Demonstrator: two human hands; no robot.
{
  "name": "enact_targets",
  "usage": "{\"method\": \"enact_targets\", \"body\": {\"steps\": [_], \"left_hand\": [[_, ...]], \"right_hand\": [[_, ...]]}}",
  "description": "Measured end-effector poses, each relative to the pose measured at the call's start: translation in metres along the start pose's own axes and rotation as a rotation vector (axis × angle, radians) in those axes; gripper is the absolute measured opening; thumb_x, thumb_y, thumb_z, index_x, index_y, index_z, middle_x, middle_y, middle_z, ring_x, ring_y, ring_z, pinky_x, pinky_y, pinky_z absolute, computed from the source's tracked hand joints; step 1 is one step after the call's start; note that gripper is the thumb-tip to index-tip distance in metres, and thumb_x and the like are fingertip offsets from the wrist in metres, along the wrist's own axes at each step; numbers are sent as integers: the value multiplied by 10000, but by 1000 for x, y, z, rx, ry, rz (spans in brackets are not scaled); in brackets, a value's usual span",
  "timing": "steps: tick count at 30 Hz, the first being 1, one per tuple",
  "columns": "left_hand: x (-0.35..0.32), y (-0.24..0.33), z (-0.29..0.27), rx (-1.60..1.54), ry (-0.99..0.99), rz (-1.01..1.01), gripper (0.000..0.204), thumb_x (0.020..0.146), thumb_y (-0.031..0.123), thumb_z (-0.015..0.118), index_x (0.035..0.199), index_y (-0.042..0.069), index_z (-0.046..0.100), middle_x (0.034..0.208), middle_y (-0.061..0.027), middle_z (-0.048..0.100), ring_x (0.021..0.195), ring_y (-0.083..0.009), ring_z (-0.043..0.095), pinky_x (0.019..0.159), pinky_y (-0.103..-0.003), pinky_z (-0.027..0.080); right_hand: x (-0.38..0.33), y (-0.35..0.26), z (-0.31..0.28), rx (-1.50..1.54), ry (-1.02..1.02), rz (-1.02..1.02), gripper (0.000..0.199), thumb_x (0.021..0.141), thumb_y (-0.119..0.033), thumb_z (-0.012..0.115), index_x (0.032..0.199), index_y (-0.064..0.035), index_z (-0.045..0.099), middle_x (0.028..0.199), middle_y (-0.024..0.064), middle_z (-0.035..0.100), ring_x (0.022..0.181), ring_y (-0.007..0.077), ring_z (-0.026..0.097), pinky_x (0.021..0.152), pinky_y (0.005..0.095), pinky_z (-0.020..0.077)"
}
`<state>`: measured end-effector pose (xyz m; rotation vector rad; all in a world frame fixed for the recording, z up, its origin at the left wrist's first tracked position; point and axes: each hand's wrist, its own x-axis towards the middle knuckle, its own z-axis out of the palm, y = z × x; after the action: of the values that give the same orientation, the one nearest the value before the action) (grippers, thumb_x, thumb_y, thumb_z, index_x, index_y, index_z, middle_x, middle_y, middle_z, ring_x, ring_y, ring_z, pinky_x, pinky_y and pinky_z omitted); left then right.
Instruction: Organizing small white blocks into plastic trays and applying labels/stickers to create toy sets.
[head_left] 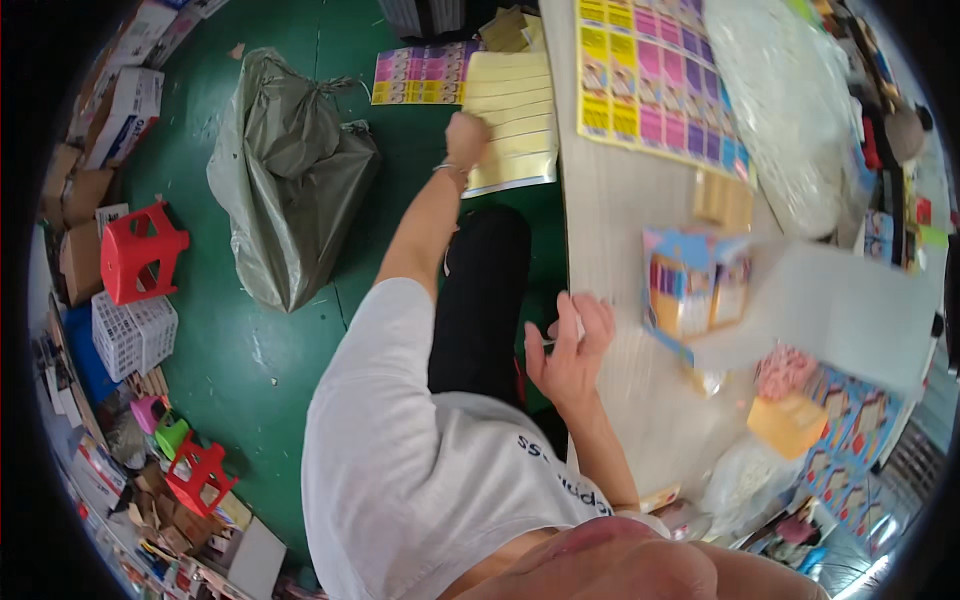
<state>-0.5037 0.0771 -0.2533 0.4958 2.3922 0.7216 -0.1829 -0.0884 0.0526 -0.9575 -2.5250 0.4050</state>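
Observation:
My left hand [467,140] reaches forward, closed at the left edge of a pale yellow sheet [510,110] with lines across it; its fingertips are hidden. Another sheet, printed in pink, purple and yellow [420,75], lies beside it farther left. My right hand [575,345] is raised by the table's near left edge, its fingers bent and apart. A small whitish bit shows near its thumb, too small to name. Right of that hand, an open, colourful box [695,285] stands on the table [640,400], with printed pieces inside.
A large printed sheet [650,90] and a clear plastic bag [790,110] lie on the table's far part. A blurred pale panel [830,315] is at right. On the green floor [270,370] stand a grey sack [285,190], red stools [143,252] and a white basket [135,335].

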Motion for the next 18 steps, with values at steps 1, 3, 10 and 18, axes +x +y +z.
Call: {"method": "enact_targets", "body": {"steps": [1, 3, 10, 18], "left_hand": [[20, 15, 9, -55, 81, 23, 273, 864, 178, 632, 1058, -10, 596, 1057, -280, 678, 977, -429, 685, 818, -462, 570], [53, 35, 40, 201, 57, 240, 361, 882, 269, 609, 1089, -25, 586, 1045, -278, 663, 993, -416, 668, 853, -465, 545], [156, -13, 37, 8, 356, 180, 545, 890, 508, 585, 1186, 51, 590, 1182, -211, 585, 1099, -410, 579, 895, -559, 473], [313, -205, 4, 322, 120, -185, 825, 754, 561, 764, 1307, 9, 502, 1295, -211, 544, 1222, -388, 532, 992, -523, 459]], "right_hand": [[37, -1, 10, -69, 45, -108, 722, 835, -181, 726, 1421, 66, 385, 1366, 297, 418, 1317, 462, 364, 1100, 538, 323], [101, 3, 29, -141, 12, -31, 757, 844, -210, 722, 1439, 79, 354, 1398, 304, 392, 1339, 465, 343, 1113, 539, 308], [182, 20, 75, -421, -288, 299, 947, 803, -292, 758, 1508, 76, 244, 1522, 322, 271, 1381, 463, 292, 1160, 508, 228], [181, 44, 84, -624, -372, 347, 934, 826, -282, 729, 1519, 60, 206, 1523, 315, 195, 1394, 489, 236, 1141, 603, 221]]}}
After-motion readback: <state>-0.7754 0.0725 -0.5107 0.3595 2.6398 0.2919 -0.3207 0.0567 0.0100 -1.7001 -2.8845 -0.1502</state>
